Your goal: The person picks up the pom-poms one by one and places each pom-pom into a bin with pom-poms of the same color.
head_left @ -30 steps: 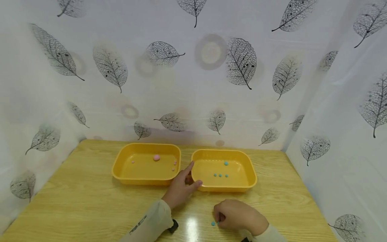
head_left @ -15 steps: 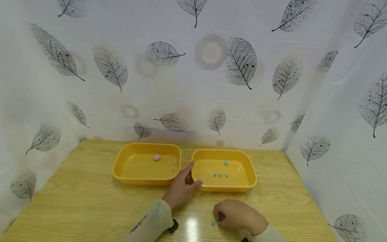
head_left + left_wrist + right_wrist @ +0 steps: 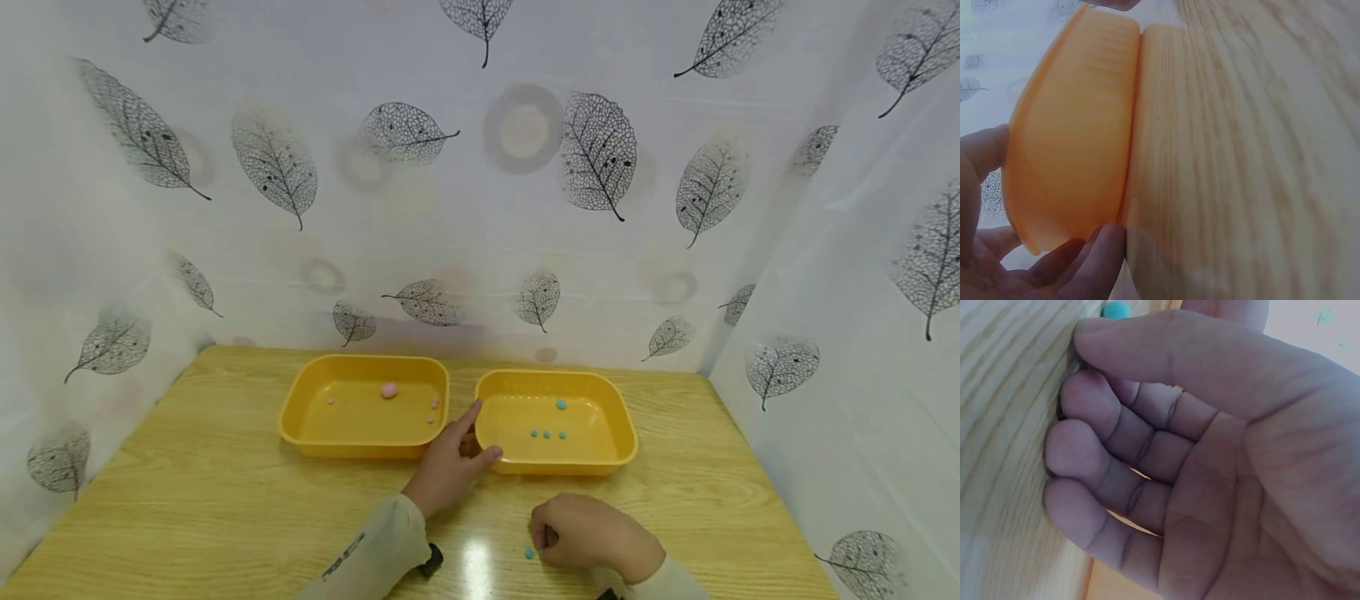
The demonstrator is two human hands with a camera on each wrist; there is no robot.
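My left hand point(image 3: 448, 469) grips the left end of the right-hand yellow tray point(image 3: 525, 468), thumb at its near corner and index finger along the rim. In the left wrist view, the other fingers point(image 3: 1100, 256) curl against the tray wall. On the table in front, my right hand point(image 3: 585, 533) has its fingers curled and thumb against the index finger, with a sliver of blue ball point(image 3: 541, 552) showing at the tips, mostly hidden. Just left of it lies another small blue ball point(image 3: 528, 553). Several blue balls point(image 3: 547, 435) rest in the right tray.
A second yellow tray point(image 3: 352, 451) stands at the left, holding a larger pink ball point(image 3: 388, 390) and several tiny pink ones point(image 3: 431, 420). The wooden table point(image 3: 210, 508) meets a white leaf-print curtain point(image 3: 480, 250) at the back and sides.
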